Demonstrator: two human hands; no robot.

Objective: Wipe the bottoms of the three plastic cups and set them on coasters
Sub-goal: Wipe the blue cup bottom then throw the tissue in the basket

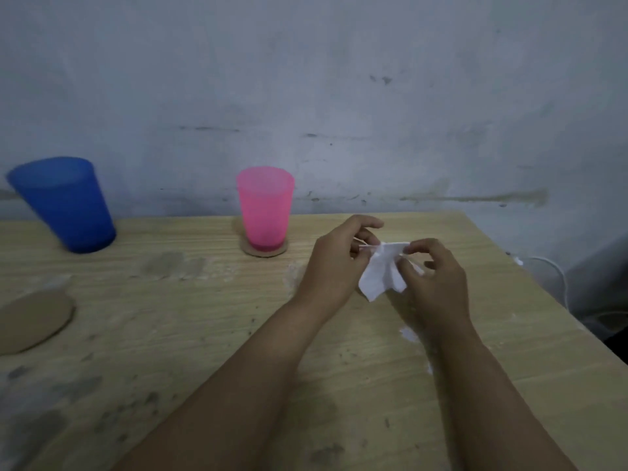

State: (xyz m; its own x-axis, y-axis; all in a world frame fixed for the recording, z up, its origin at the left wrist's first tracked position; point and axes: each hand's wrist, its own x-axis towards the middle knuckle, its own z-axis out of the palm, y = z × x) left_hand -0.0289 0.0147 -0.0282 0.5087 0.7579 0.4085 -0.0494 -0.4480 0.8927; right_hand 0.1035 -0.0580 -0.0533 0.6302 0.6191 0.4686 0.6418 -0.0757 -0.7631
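On the worktop [339, 385]: blue cup [66, 205] far left, off any coaster, spare coaster [34, 321] in front of it. Pink cup [265, 209] already on its coaster. Left hand [334, 263], nearer the blue cup, and right hand [438, 280] both pinch a tissue [382, 270].

Dim, flat, bluish-grey light; source not visible. Shadows faint and soft under both forearms. No glare. Whole frame soft; blue cup [64, 205], far to the left of the left hand [334, 263], smeared by blur and leaning outward from wide-angle distortion. White tissue [382, 271] between the hands is the brightest patch, without detail.
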